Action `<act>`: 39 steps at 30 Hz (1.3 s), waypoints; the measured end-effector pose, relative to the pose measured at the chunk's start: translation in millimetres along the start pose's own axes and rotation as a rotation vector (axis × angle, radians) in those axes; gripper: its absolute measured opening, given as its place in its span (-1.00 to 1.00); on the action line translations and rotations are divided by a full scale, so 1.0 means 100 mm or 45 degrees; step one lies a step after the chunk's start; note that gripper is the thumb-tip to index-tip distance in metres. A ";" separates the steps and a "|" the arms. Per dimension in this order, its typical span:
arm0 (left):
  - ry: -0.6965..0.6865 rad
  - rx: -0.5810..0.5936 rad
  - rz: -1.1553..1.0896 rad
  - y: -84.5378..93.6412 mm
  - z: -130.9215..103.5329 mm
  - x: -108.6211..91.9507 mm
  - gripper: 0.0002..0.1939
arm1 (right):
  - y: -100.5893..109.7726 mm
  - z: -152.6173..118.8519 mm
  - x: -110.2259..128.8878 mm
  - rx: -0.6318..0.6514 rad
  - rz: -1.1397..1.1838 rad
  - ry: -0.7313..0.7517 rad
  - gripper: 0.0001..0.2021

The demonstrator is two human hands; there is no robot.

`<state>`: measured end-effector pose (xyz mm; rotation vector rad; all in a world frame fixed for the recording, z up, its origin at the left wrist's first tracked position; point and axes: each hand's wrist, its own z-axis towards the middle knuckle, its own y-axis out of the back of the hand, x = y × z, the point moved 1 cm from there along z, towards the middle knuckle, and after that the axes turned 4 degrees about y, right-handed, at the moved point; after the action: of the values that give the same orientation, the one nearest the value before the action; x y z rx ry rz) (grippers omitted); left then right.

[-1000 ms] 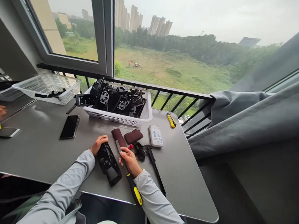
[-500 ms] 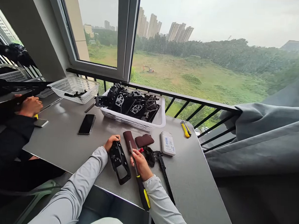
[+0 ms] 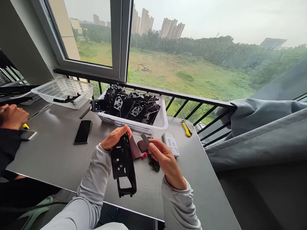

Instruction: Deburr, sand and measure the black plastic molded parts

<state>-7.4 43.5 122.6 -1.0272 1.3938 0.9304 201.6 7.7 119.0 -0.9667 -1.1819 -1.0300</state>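
My left hand (image 3: 115, 137) is closed on the upper end of a long black plastic part (image 3: 121, 157), which hangs tilted over the table with a rectangular opening at its lower end. My right hand (image 3: 164, 156) pinches a flat metal file (image 3: 145, 139), its tip pointing at the upper end of the black part but apart from it. The file's handle is hidden behind my hand and forearm. Beneath and beyond my hands lie two dark red sandpaper pieces, one a folded sheet (image 3: 134, 148) and one partly covered pad (image 3: 142, 146), and a small red object (image 3: 144, 155).
A white basket (image 3: 122, 122) heaped with black parts stands by the railing; another white basket (image 3: 83, 100) is to its left. Around lie a phone (image 3: 83, 132), a white box (image 3: 171, 144) and a yellow utility knife (image 3: 186, 128). A co-worker's hand (image 3: 14, 116) is at the left.
Both hands have come up, lifting the black part and the file higher. The file has swung so its handle no longer shows. My view has shifted right.
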 end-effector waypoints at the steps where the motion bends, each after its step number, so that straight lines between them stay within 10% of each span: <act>1: -0.013 0.027 -0.002 -0.02 -0.02 -0.04 -0.38 | -0.01 0.02 0.07 -0.030 -0.103 0.069 -0.62; 10: 0.043 -0.041 -0.096 -0.11 -0.01 -0.11 -0.37 | -0.11 0.14 0.20 0.067 -0.744 0.366 -0.76; 39: 0.004 -0.139 0.049 -0.15 0.04 -0.13 -0.38 | -0.08 0.16 0.18 0.118 -0.833 0.330 -0.74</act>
<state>8.3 43.3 135.6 -1.0864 1.3820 1.0430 191.3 19.2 139.7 -0.3476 -1.3402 -1.5446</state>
